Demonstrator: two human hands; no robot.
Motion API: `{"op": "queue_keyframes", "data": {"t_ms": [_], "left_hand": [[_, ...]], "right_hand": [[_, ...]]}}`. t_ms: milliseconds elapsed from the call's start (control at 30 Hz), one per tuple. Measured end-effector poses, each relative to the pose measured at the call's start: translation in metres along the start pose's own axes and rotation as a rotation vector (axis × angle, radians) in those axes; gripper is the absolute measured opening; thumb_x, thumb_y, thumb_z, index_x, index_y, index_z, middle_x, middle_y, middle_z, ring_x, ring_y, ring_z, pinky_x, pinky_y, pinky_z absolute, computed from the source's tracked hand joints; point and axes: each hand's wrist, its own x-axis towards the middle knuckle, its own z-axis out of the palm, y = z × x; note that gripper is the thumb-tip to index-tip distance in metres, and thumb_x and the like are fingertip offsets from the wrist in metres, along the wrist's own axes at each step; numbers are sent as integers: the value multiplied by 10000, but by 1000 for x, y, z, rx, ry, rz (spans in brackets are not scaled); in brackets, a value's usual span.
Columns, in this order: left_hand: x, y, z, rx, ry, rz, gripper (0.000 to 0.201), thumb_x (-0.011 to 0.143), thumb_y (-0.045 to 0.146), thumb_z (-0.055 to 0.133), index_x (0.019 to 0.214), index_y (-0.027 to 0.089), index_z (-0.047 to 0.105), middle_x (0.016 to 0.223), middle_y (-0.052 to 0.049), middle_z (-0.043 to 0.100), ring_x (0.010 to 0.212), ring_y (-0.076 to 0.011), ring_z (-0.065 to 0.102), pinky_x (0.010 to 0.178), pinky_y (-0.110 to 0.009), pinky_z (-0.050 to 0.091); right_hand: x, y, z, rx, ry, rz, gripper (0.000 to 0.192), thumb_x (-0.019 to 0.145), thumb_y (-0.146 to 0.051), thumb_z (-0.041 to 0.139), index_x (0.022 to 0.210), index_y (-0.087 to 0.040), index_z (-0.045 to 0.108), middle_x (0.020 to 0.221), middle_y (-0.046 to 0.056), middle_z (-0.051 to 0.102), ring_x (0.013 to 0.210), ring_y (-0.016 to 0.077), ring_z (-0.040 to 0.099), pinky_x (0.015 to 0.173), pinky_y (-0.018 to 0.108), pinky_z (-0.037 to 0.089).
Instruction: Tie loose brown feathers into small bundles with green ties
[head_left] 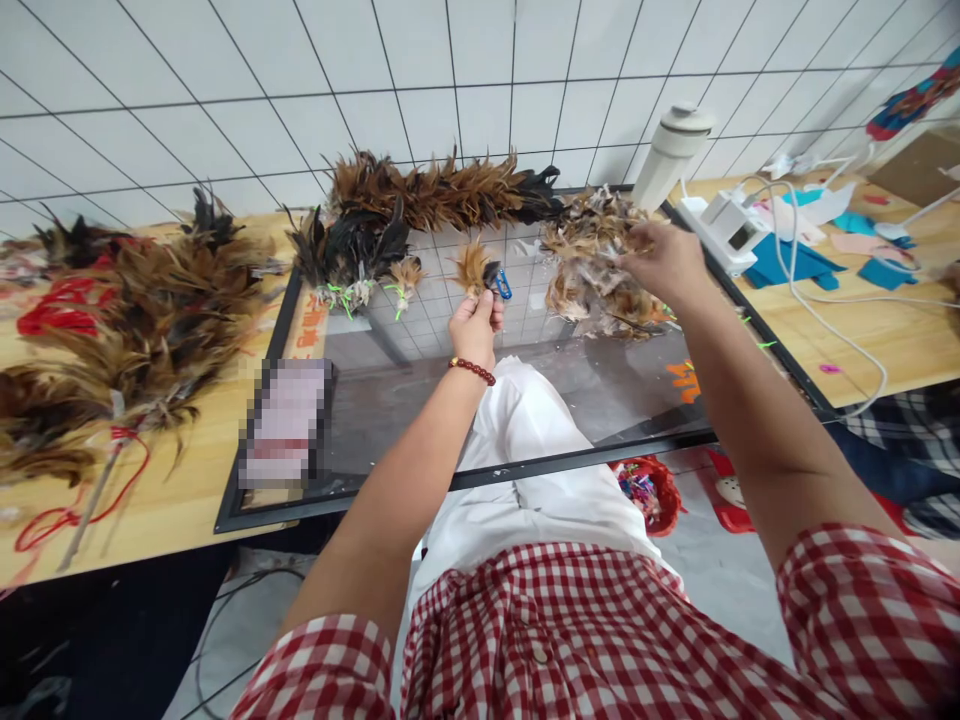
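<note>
On glass table [420,400], left hand [474,325] gripping feather bunch [474,266], right hand [664,262] grabbing loose feathers [592,270]; adding more next.

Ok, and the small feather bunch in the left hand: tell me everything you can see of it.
The small feather bunch is a short tuft of tan and brown feathers that fan upward, with a darker patch at its right side. The left hand pinches it at the base between the fingertips, holding it upright above the glass panel. A small blue clip-like tool sits against its base in the same grip. How the stems are bound cannot be made out. It touches none of the other feathers.
</note>
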Motion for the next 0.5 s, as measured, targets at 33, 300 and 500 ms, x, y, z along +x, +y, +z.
{"op": "queue_keyframes", "data": {"t_ms": [33,300,500], "left_hand": [[0,0,0,1,-1,2,246,952,170,703,724,162,610,543,71,596,454,-18,493,515,-157,375],[1,-1,0,33,-2,18,265,886,257,804,728,167,611,550,80,597,457,-10,496,509,-139,389],[-1,1,1,14,10,15,265,943,184,724,709,166,601,550,68,594,458,-16,490,507,-151,376]], "right_hand": [[-3,-1,-4,-69,26,-20,312,860,-343,739,1142,-225,798,1042,111,791,959,298,720,847,455,570],[-36,-21,1,-255,-373,-20,178,801,-337,764,911,-221,842,844,65,787,873,294,740,740,367,502],[-30,-20,10,-195,-239,-45,111,821,-218,723,867,-190,821,884,97,781,909,298,729,758,380,511]]}}
